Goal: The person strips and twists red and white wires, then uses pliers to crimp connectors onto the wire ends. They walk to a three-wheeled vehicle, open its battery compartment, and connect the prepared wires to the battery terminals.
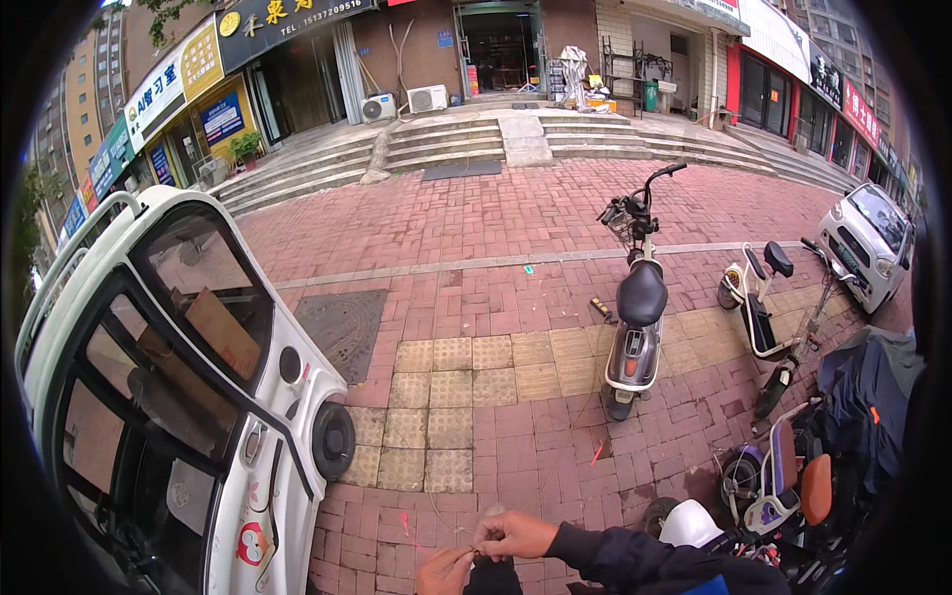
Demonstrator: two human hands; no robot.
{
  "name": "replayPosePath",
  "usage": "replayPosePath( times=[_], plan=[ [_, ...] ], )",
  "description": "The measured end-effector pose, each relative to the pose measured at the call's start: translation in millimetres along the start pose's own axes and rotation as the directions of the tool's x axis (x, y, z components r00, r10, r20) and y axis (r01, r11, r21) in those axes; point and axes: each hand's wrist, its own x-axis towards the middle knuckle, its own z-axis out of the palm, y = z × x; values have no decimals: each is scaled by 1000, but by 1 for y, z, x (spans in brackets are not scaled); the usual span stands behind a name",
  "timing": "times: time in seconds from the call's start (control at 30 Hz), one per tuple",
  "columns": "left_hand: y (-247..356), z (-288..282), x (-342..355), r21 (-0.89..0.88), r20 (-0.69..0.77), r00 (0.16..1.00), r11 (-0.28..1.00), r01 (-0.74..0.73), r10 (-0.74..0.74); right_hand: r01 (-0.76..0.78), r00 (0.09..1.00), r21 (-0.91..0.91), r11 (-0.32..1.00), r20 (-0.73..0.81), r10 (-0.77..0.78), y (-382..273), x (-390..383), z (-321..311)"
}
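Down low, here's the bare left hand, fingertips meeting the bare right hand, both pinched narrow on a small, thin dark piece, held nearer than the close edge of the yellow studded tiles! A light hold there could let it slip, perhaps down a joint in the red brick paving. It looks slender and dull (fingers hide most of it); just left, a thin bright-red strip, whether joined I can't tell
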Motion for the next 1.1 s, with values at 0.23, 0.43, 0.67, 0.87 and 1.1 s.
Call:
replayPosePath(
  times=[0.23, 0.43, 0.67, 0.87, 1.1],
  plan=[
    [102, -26, 334, -12, 231, 917, 943, -332, 325, -18, 922, 221, 975, -374, 102, -102, 93, -230],
    [164, 26, 627, 14, 363, 783, 837, -546, 505, 3, 736, -157, 988, -669, -109, -144, 183, -469],
    [243, 44, 915, 70, 348, 902, 952, -297, 255, 120, 849, -171, 978, -492, -191, -217, 328, -754],
    [269, 50, 1157, 12, 187, 976, 993, -114, 110, 111, 935, -408, 906, -267, -235, -283, 477, -993],
    [315, 75, 1465, 5, 208, 940, 960, -279, 272, -42, 887, -276, 960, -453, -91, -325, 609, -1235]
  ],
)
